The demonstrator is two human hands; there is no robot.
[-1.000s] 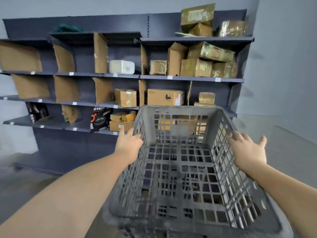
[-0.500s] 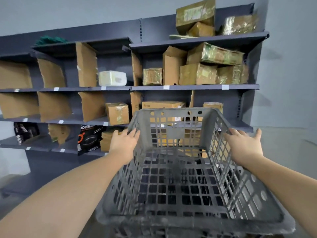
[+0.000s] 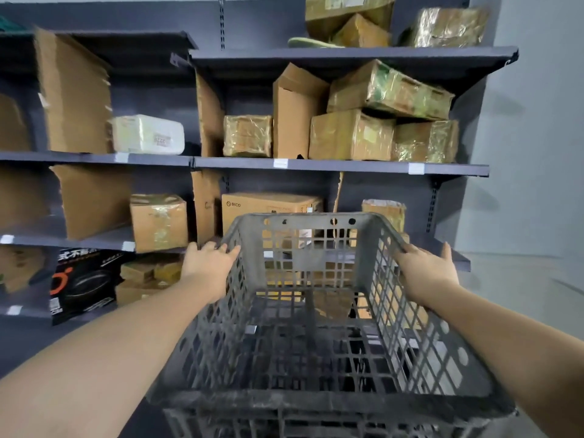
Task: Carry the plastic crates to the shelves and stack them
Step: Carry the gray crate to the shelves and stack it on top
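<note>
A dark grey plastic crate (image 3: 308,403) with lattice walls fills the lower middle of the head view, empty and held up in front of me. My left hand (image 3: 210,268) grips its left rim near the far corner. My right hand (image 3: 423,273) grips the right rim opposite. Another crate's rim seems to show just beneath it at the bottom edge. Dark blue shelves (image 3: 341,165) stand close ahead, and the crate's far end nearly reaches the lower shelf.
The shelves hold several cardboard boxes (image 3: 350,135), a PICO box (image 3: 268,205), a white package (image 3: 147,134), a black printed box (image 3: 83,284) and upright cardboard dividers (image 3: 76,93). A grey wall and bare floor (image 3: 537,279) lie to the right.
The shelves have come much closer and fill more of the view. Both hands keep their grip on the crate, which stays in front of me.
</note>
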